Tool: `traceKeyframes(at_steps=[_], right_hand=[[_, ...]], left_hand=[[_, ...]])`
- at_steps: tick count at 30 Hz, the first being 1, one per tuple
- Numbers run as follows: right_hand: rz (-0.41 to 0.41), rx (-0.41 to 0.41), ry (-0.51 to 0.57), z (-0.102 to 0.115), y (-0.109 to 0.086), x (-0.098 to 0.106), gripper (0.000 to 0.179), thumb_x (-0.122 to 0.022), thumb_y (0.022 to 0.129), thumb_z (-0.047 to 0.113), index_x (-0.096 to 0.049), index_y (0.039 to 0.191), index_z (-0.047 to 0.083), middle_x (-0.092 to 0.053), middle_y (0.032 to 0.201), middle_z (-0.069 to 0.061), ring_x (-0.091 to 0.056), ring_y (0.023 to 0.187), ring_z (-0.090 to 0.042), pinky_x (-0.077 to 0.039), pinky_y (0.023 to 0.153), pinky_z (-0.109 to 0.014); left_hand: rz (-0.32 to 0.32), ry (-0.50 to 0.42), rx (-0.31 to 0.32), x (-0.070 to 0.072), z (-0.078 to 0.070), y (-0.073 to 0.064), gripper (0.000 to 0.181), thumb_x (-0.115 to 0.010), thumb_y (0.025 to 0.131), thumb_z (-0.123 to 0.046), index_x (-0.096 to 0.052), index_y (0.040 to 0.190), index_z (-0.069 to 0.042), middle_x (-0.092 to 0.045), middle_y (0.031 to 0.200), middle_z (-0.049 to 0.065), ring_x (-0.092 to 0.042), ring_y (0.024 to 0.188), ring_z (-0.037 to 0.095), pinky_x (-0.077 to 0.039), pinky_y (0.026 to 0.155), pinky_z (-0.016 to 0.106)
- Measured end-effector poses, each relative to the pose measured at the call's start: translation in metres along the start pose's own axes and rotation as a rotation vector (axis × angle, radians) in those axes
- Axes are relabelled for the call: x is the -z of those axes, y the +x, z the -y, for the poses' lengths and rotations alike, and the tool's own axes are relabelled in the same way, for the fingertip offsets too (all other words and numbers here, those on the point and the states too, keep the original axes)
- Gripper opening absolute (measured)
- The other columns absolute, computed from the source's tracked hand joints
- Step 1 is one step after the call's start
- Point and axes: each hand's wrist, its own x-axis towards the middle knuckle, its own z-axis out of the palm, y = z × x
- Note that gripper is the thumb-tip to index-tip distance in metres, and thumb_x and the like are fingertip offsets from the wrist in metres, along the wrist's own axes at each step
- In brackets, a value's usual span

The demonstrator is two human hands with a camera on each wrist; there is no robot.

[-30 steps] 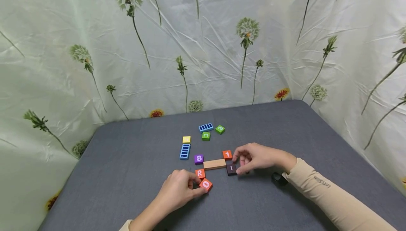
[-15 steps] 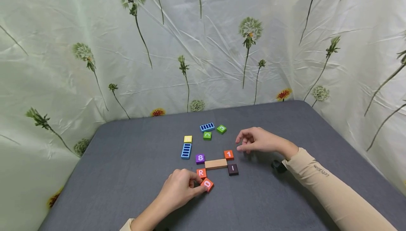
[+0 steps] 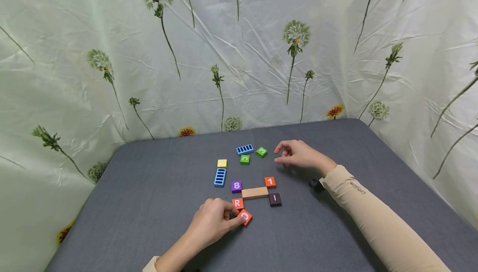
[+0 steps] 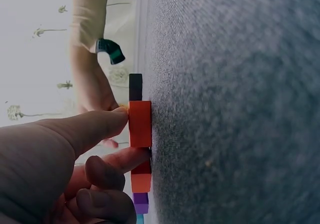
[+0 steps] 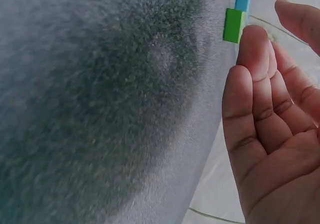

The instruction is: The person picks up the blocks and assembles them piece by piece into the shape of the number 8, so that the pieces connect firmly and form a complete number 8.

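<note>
My left hand holds an orange-red letter block between thumb and index finger, the thumb partly over its white mark. In the left wrist view, that orange-red block stands at the thumb tip with the index fingertip at its other side. Its corner meets the red R block. My right hand is over the table, fingers loosely bent and holding nothing, just right of the green 3 block. The right wrist view shows a green block beyond the fingertips.
A plain wooden bar lies between the purple 8 block, the orange 1 block and the dark block. Farther back are a green C block, a yellow block and two blue slotted pieces.
My right hand has moved from beside the dark block and the 1 block back toward the green 3 block. My left hand stays on the orange-red block.
</note>
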Motion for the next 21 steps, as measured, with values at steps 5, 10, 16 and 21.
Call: traceKeyframes(at_steps=[5, 10, 16, 21], right_hand=[[-0.007, -0.012, -0.018, 0.000, 0.013, -0.004, 0.035, -0.077, 0.100, 0.026, -0.069, 0.125, 0.002, -0.067, 0.077, 0.000, -0.056, 0.063, -0.011, -0.045, 0.063, -0.029], [-0.016, -0.021, -0.032, 0.000, 0.024, -0.007, 0.035, -0.077, 0.101, 0.025, -0.068, 0.126, 0.003, -0.067, 0.078, 0.000, -0.057, 0.065, -0.011, -0.046, 0.063, -0.029], [-0.031, -0.050, -0.040, 0.002, 0.034, -0.012, 0.036, -0.077, 0.101, 0.025, -0.067, 0.128, 0.003, -0.067, 0.078, 0.000, -0.057, 0.063, -0.010, -0.046, 0.062, -0.027], [-0.030, -0.065, -0.040, 0.003, 0.040, -0.016, 0.041, -0.077, 0.100, 0.025, -0.066, 0.132, 0.001, -0.066, 0.077, 0.001, -0.056, 0.063, -0.009, -0.046, 0.062, -0.027]], left_hand=[[-0.014, 0.005, -0.014, -0.001, 0.000, 0.000, 0.017, -0.090, 0.086, -0.034, -0.083, 0.088, -0.019, -0.044, 0.057, -0.013, -0.040, 0.054, 0.003, -0.029, 0.052, 0.023], [-0.046, 0.001, -0.039, -0.001, 0.001, -0.001, 0.014, -0.090, 0.086, -0.033, -0.081, 0.082, -0.023, -0.042, 0.055, -0.016, -0.038, 0.053, 0.001, -0.028, 0.051, 0.023], [-0.052, -0.011, -0.038, -0.002, 0.001, 0.000, 0.016, -0.090, 0.086, -0.033, -0.079, 0.079, -0.024, -0.041, 0.054, -0.016, -0.038, 0.053, 0.001, -0.027, 0.051, 0.023], [-0.048, -0.013, -0.024, -0.002, 0.001, 0.001, 0.015, -0.090, 0.086, -0.034, -0.080, 0.081, -0.024, -0.042, 0.054, -0.016, -0.038, 0.052, 0.001, -0.027, 0.051, 0.023]])
